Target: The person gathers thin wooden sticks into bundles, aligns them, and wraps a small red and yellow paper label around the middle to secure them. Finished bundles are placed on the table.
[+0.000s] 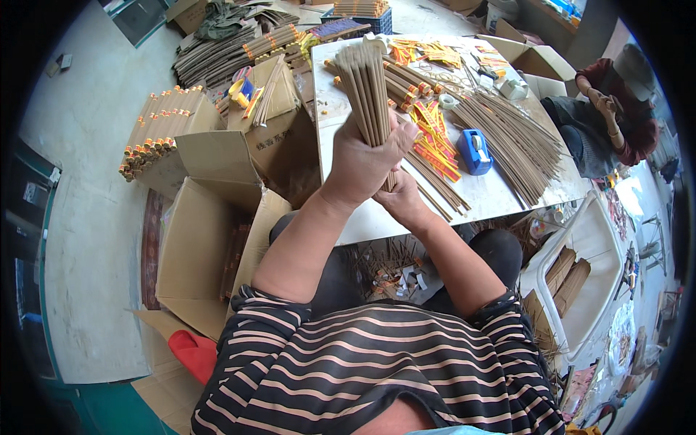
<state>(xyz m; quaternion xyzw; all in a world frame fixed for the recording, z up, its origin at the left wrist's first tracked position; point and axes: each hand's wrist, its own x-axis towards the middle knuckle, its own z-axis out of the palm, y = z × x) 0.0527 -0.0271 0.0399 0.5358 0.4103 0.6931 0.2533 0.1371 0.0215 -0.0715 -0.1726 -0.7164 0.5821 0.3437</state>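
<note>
My L hand (pixel 366 161) is clamped round stick bundle (pixel 368 98), R hand (pixel 401 199) closed on its base, over near-L corner of table (pixel 354 223). Unlabelled AFAICT. Labelled rolls (pixel 397 88) apparently done; loose sticks (pixel 507 138), R edge, outstanding.

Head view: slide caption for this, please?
Left-hand grip and right-hand grip on a bundle of thin brown sticks, at a white table with a blue tape dispenser.

Table (pixel 362 226): white top, upper centre of the frame
Fanned sticks (pixel 515 145): brown, spread right of centre
Tape dispenser (pixel 475 154): blue, beside the fanned sticks
Paper strips (pixel 437 154): red and yellow, left of the dispenser
Wrapped bundles (pixel 400 85): brown with orange bands, upper centre
Floor (pixel 94 225): pale, left of the frame, bearing an open carton (pixel 185 261)
</note>
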